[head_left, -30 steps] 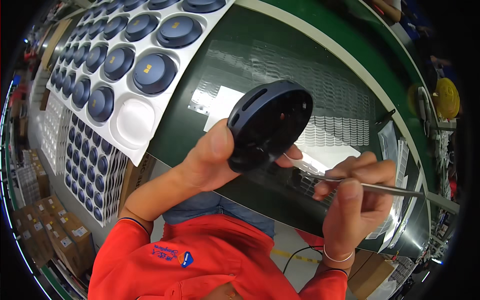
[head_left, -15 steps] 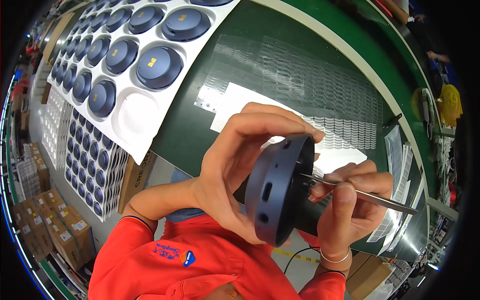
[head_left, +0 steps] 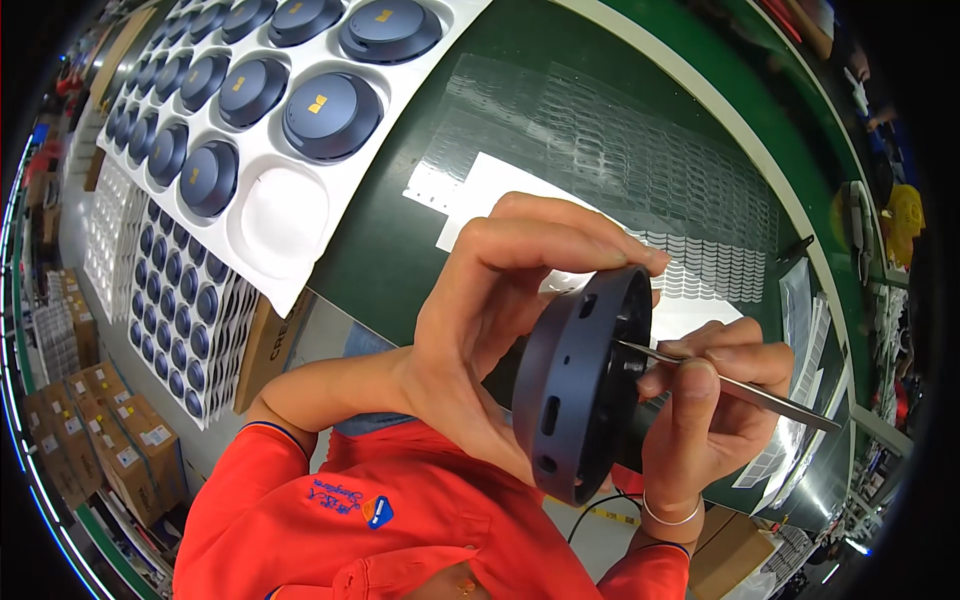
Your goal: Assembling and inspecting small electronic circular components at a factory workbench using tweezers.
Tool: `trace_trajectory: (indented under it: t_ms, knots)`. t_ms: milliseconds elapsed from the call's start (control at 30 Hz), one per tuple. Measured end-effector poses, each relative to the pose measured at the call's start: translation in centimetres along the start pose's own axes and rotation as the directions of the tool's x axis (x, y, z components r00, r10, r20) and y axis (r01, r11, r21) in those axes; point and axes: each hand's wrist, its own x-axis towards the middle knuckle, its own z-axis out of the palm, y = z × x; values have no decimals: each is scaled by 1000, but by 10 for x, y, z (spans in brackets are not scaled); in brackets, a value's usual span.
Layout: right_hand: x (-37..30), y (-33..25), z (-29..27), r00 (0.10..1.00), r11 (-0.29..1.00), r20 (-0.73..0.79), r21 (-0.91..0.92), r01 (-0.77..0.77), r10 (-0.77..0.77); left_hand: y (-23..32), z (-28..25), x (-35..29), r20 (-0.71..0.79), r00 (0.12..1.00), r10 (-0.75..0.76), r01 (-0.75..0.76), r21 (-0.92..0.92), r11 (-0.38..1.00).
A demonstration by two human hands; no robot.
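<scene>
My left hand (head_left: 455,335) is closed around a dark blue round headphone ear cup (head_left: 562,385), fingers over its upper edge and thumb below. The cup is on edge, its side wall with slots and small holes showing and its open black inner side facing right. In my right hand (head_left: 705,415) a pair of metal tweezers (head_left: 775,402) is pinched between thumb and fingers. Its thin tips point left at the cup's inner side; whether they touch or grip anything there is too small to tell.
A white moulded tray (head_left: 285,215) of similar blue ear cups lies to the left, one pocket vacant. Clear sheets (head_left: 610,150) with rows of curved pieces cover the green table (head_left: 385,240) beyond my hands. Stacked trays (head_left: 180,310) and cardboard boxes (head_left: 125,430) stand lower left.
The ear cup has shifted a little right and turned slightly, showing more of its slotted side wall. Both hands have moved slightly right with it; the tweezers still point into the cup.
</scene>
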Motion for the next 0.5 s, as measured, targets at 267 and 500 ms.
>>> trace_trajectory:
  t_ms: [267, 500]
  knots:
    - [-1, 4, -7, 998, 991, 61, 128, 26, -34, 0, 1, -1, -20, 1000, -6, 4, -66, 998]
    - [-2, 3, -6, 996, 999, 67, -7, 54, -53, -2, 1, -2, -14, 1000, 19, -19, -59, 998]
